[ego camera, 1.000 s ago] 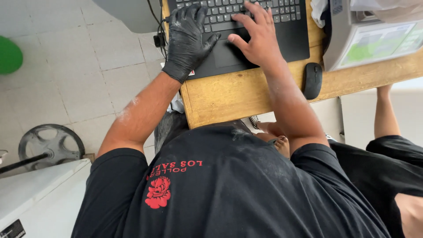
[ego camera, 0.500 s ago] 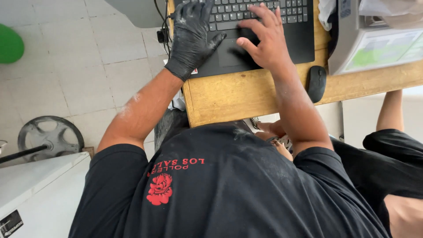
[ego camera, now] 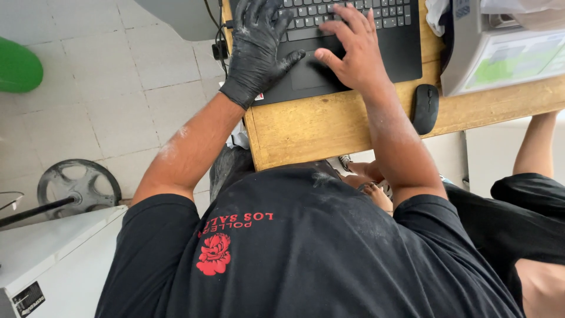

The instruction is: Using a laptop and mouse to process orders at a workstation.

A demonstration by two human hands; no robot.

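Note:
My left hand [ego camera: 257, 50] wears a black glove dusted with white powder. It lies flat on the left part of a black laptop [ego camera: 403, 56], fingers spread over the keys. Bare, my right hand [ego camera: 350, 50] rests on the same laptop, its fingers on the lower key rows and its thumb over the touchpad. Neither hand holds anything. The laptop sits on a wooden table [ego camera: 312, 129]. A black mouse [ego camera: 425, 108] lies on the table just right of my right forearm.
A white machine with a green-lit panel [ego camera: 506, 56] stands at the table's right end. Another person's arm and dark-clothed leg [ego camera: 532, 188] are at the right. On the tiled floor lie a metal wheel [ego camera: 79, 187] and a green object [ego camera: 17, 68]; a white appliance [ego camera: 53, 259] stands lower left.
Both hands stay on the laptop, and the right hand's fingers shift slightly over the keys. The view has drifted a little.

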